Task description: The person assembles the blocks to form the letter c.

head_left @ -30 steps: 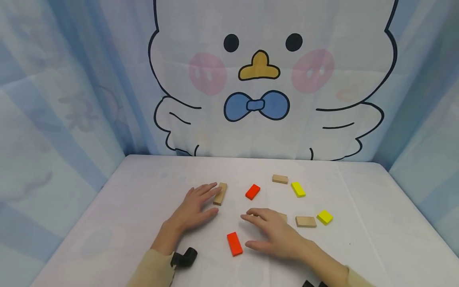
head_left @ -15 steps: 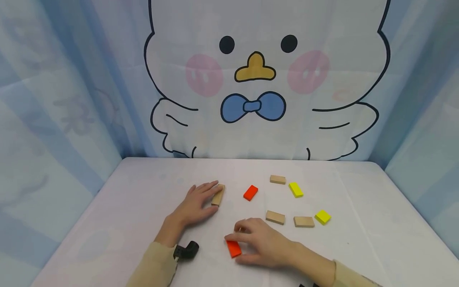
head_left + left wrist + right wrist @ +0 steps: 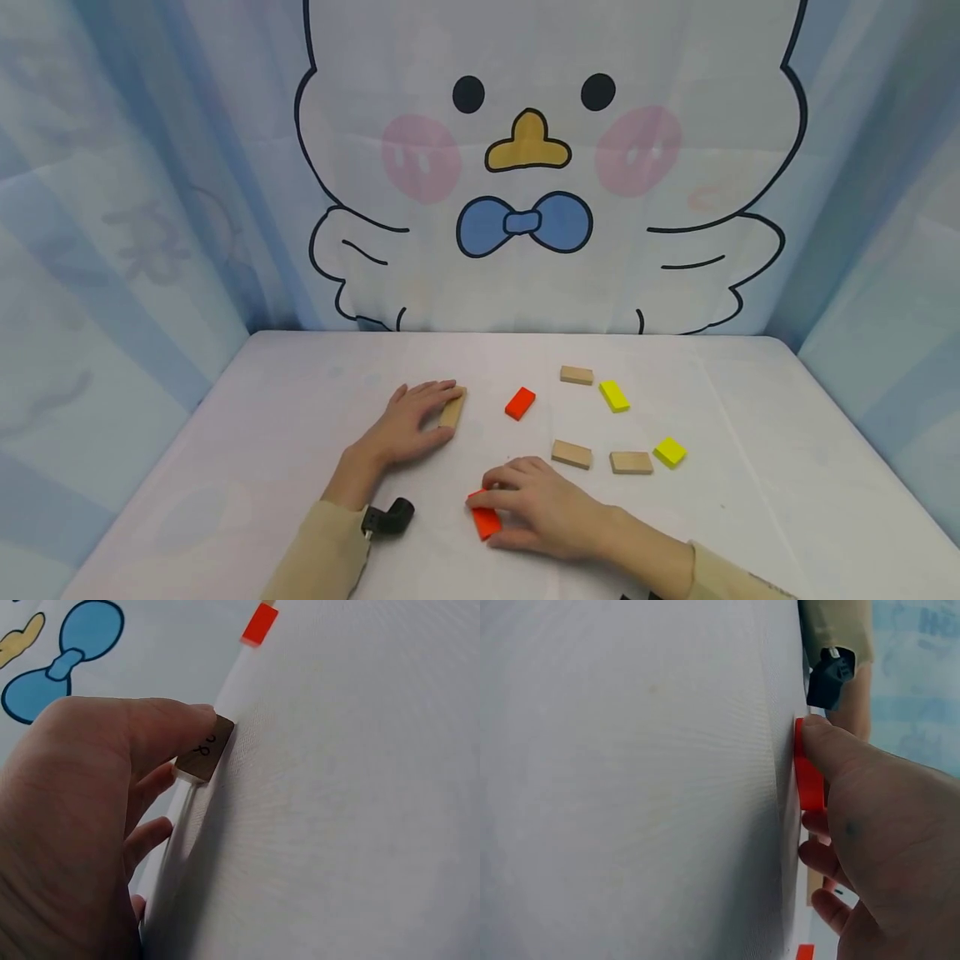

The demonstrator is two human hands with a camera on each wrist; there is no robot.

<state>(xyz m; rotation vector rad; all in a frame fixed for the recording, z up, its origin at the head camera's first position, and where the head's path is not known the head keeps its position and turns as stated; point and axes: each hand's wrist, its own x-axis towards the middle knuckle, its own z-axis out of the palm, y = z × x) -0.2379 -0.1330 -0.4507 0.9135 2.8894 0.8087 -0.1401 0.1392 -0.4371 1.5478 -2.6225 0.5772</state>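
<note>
Red block in my right grip: my right hand [image 3: 551,512] pinched the near red block [image 3: 483,518] between thumb and fingertips, low on the white surface [image 3: 750,467], close to my body.
Wooden block in my left grip: my left hand [image 3: 408,421] lay with fingers curled over a plain wooden block [image 3: 452,408], further out and to the left; the thumb pressed its end.
How far along: I judged the work barely begun. Both blocks were grasped but lay on the cloth, and nothing stood stacked or lined up.
Left to handle: a second red block [image 3: 520,402], two yellow blocks [image 3: 613,395] [image 3: 670,452] and three more wooden blocks [image 3: 576,375] [image 3: 572,454] [image 3: 631,462] lay scattered and apart, none touched.
Left wrist view only: my thumb [image 3: 161,724] sat on the wooden block's end face [image 3: 206,750], which bore dark handwritten marks I could not read; the far red block [image 3: 259,624] showed beyond.
Right wrist view only: my thumb tip [image 3: 821,739] pressed the red block's edge [image 3: 808,776], raised on its side against the cloth; the black wrist camera [image 3: 829,675] on my other arm showed behind.
Head view only: the whole spread of blocks and the cartoon bird curtain [image 3: 525,150] behind the surface.
</note>
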